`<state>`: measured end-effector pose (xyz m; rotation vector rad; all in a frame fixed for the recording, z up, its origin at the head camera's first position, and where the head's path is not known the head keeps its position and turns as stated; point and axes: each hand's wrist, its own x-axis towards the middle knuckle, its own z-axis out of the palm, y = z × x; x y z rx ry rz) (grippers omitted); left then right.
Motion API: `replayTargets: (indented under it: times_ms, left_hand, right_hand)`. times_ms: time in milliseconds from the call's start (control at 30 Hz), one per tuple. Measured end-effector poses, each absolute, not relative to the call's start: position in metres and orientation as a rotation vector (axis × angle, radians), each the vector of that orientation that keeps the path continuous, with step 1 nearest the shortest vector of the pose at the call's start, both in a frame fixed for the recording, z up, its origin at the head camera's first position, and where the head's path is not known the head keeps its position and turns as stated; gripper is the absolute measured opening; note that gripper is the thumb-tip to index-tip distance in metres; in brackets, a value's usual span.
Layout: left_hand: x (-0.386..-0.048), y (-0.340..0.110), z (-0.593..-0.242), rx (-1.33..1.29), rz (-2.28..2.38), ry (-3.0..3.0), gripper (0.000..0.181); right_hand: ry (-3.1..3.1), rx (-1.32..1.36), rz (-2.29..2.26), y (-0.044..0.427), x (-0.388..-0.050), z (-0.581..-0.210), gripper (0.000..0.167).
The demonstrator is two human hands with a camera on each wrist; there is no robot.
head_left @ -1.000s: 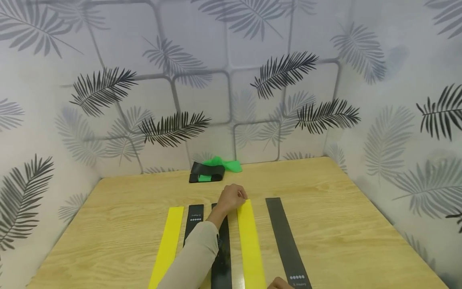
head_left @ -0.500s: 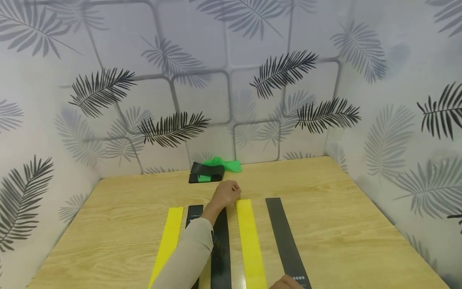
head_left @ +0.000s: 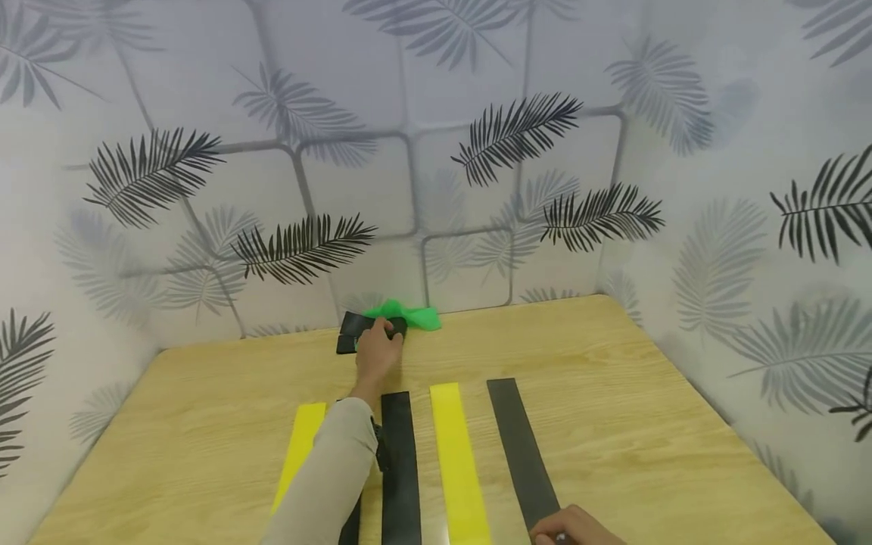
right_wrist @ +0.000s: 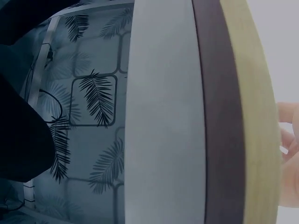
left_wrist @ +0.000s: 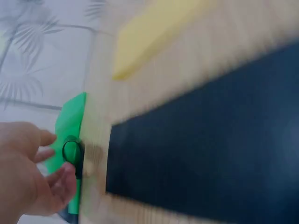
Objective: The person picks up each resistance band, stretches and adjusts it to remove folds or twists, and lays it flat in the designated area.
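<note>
At the back of the table, my left hand [head_left: 378, 352] reaches over a folded black band [head_left: 353, 325] beside a green band [head_left: 415, 316]. In the left wrist view, the left hand [left_wrist: 37, 170] has its thumb and fingers apart, close to the green band [left_wrist: 71, 116]; contact is unclear. My right hand [head_left: 575, 524] is loosely curled at the near end of a dark grey strip [head_left: 521, 439]. The right wrist view shows part of the right hand [right_wrist: 289, 156] beyond the table edge.
Left of the grey strip lie a yellow strip [head_left: 456, 454], a black strip [head_left: 400, 462], another black strip partly under my left sleeve [head_left: 327, 477], and a yellow strip [head_left: 300, 439]. A leaf-patterned covering [head_left: 470, 189] stands behind the table [head_left: 613, 393].
My left hand has moved from the far end of the right-hand yellow strip, back and left to the folded bands. The right hand has shifted slightly right and the head view has turned slightly.
</note>
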<state>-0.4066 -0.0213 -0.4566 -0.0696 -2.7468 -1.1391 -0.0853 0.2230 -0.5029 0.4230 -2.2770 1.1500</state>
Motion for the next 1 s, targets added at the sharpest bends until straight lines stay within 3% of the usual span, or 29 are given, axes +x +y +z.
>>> replayTargets:
  times_ms: [100, 333, 500, 767, 1000]
  left_hand:
    - [-0.406, -0.016, -0.457, 0.025, -1.358, -2.7, 0.033]
    - [-0.411, -0.002, -0.459, 0.071, -1.487, -2.586, 0.035]
    - [-0.418, 0.005, -0.46, 0.081, -1.609, -2.524, 0.046]
    - [-0.416, -0.011, -0.437, -0.023, -1.756, -2.281, 0.046]
    - [-0.409, -0.029, -0.418, -0.084, -1.739, -2.233, 0.044]
  right_hand:
    - [-2.349, 0.282, 1.206, 0.221, -0.081, -0.498, 0.037]
    - [-2.371, 0.365, 1.244, 0.228, -0.084, -0.502, 0.03]
    - [-2.49, 0.239, 1.324, 0.231, -0.081, -0.496, 0.017]
    - [-2.54, 0.039, 1.483, 0.217, -0.077, -0.483, 0.01]
    - [-2.526, 0.02, 1.535, 0.207, -0.077, -0.48, 0.005]
